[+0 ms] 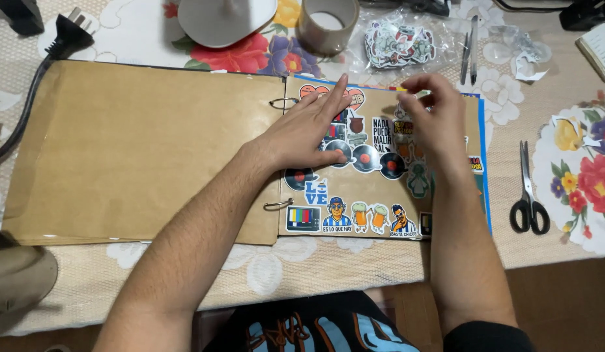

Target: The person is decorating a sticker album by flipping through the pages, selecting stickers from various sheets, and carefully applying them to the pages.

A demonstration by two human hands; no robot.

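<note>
Fingers of left hand [307,130] spread flat on sticker page [374,215], right hand [432,117] pinching (contents unclear).

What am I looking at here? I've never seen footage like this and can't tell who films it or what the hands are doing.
The single picture comes from a camera worn on a person's head, looking down at their own two bare hands. An open ring-bound album of brown pages lies on a flowered tablecloth. The left hand rests flat on the right page, which is covered in stickers. The right hand pinches something small at its fingertips near the page's top edge; it is too blurred to name. Around the album lie scissors, a tape roll, a bag of stickers, tweezers and a black plug.
</note>
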